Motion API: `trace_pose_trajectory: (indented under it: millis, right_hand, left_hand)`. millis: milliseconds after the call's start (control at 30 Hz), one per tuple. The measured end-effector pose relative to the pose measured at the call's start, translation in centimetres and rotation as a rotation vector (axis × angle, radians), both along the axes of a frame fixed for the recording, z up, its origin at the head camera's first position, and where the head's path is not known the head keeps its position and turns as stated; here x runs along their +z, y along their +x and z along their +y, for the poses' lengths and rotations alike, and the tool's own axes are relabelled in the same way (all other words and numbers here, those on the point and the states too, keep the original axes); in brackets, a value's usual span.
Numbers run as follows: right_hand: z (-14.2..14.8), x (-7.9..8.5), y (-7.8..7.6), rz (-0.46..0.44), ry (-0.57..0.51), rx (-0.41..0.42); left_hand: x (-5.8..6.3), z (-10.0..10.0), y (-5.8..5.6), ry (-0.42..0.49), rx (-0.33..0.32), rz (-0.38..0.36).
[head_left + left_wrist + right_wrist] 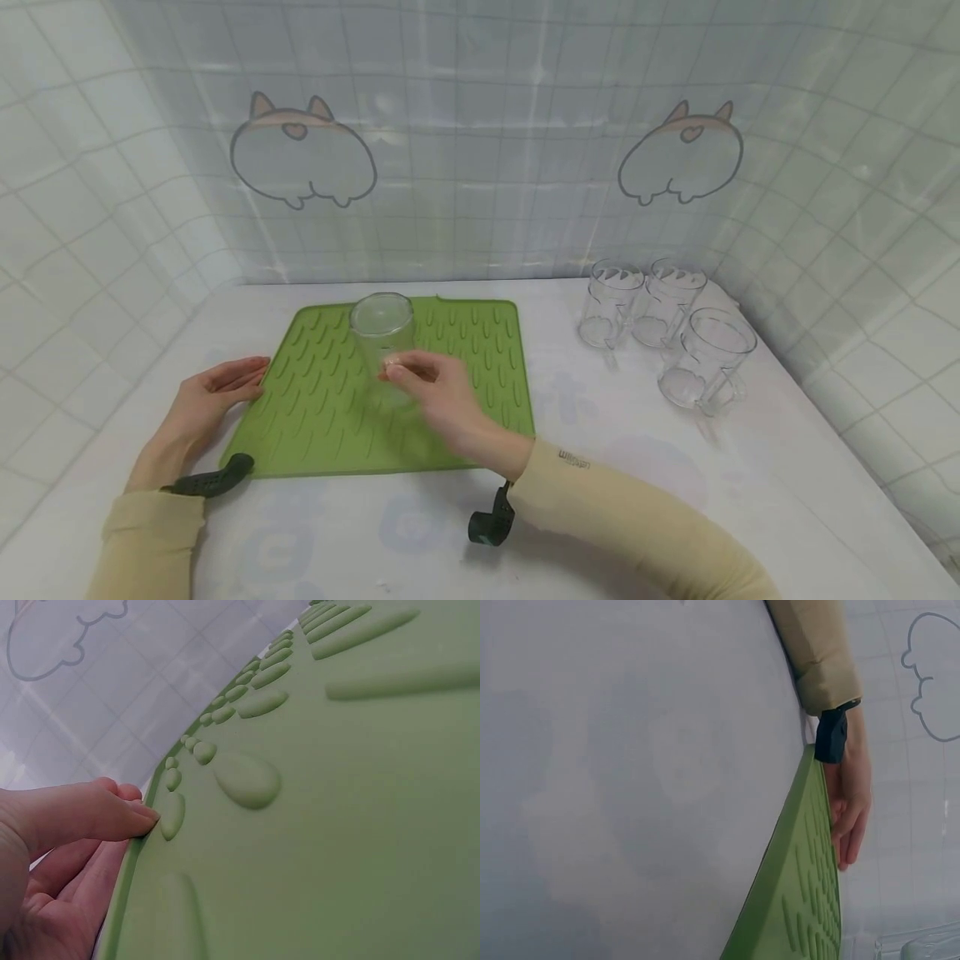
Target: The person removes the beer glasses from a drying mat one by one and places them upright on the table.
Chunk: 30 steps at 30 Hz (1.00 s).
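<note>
My right hand [442,396] pinches a clear glass mug [381,337] at its near side, over the green ridged mat [315,446]. The mug's round end faces up, and its lower part blends into the green behind it. At the mat's left edge rests my left hand [213,400], fingers extended. Its thumb [124,821] touches the mat's raised rim in the left wrist view, with the other fingers along the outer side. The right wrist view shows the left hand [853,799] beside the mat and part of the glass [922,946] in the bottom corner.
Three more clear glass mugs stand to the right on the white table [600,433]: a back left one [611,304], a back right one [667,304] and a nearer one [705,362]. A tiled wall covering [495,208] with cartoon animals rises behind and at both sides.
</note>
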State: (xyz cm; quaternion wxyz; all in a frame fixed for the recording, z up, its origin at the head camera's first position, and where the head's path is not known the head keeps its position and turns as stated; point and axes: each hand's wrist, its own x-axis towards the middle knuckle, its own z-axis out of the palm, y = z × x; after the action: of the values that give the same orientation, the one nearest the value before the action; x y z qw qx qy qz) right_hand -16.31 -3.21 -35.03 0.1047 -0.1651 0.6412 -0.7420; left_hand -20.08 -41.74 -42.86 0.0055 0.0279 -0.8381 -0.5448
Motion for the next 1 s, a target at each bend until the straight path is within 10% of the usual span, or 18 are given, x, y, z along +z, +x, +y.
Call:
trace_pose_trajectory:
  millis: [1000]
  right_hand:
    - [7.0,-1.5,2.2,0.019,0.098,-0.097]
  left_hand:
    - [0.4,0.1,0.4,0.015,-0.04,0.026]
